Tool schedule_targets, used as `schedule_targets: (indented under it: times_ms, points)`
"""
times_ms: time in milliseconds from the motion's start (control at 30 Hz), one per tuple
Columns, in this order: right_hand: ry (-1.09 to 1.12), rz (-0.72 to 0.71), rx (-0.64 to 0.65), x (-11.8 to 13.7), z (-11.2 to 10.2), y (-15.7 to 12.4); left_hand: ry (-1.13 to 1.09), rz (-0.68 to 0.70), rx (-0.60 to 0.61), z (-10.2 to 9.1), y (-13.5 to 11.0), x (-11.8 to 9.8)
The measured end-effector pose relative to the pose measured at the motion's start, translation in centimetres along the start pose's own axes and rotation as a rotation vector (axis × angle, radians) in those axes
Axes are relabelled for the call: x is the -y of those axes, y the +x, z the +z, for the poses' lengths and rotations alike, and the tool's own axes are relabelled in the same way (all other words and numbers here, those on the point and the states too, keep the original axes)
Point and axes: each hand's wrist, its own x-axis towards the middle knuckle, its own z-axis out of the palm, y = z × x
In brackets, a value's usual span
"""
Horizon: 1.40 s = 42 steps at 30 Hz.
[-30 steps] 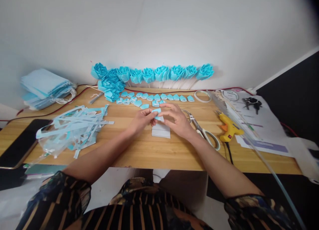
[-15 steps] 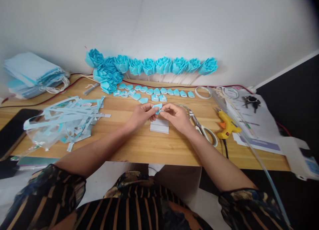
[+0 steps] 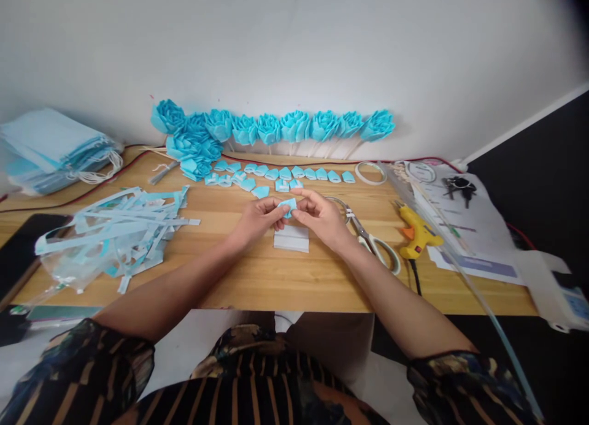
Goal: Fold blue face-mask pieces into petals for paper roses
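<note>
A small folded blue fabric petal (image 3: 288,206) is between my two hands, above the table. My left hand (image 3: 259,224) pinches its left side, thumb on top. My right hand (image 3: 321,221) grips the right edge between thumb and fingers, its index finger raised away. Just below lies a flat whitish piece of fabric (image 3: 291,240) with a crease across it. Beyond my hands, several similar folded blue petals (image 3: 272,174) lie in rows. Blue flowers (image 3: 295,126) on thin sticks lean against the wall behind them.
Scissors (image 3: 375,244) and a yellow glue gun (image 3: 418,232) lie to the right, near a roll of tape (image 3: 370,173), papers and keys (image 3: 460,187). On the left are fabric scraps (image 3: 133,229), a stack of face masks (image 3: 55,146) and a dark phone (image 3: 27,253).
The petal has been turned, showing a broader blue face. My right index finger has lifted off it. The view has shifted slightly.
</note>
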Motion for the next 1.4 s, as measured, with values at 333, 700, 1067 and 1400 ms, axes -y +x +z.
schedule_targets:
  times_ms: [333,700,1067,1400]
  points:
    - [-0.015,-0.004,0.02,0.11,0.09,-0.05,0.028,-0.001,0.014,-0.11,0.06,0.23]
    - [-0.034,-0.04,0.004,0.05,-0.36,-0.12,0.055,-0.039,0.04,0.1,-0.12,-0.07]
    - [-0.165,-0.104,-0.055,0.53,-0.06,-0.4,0.046,-0.048,0.081,0.07,-0.39,-0.39]
    - [-0.154,-0.113,-0.04,0.42,0.07,-0.37,0.051,-0.019,0.088,-0.01,-0.2,0.11]
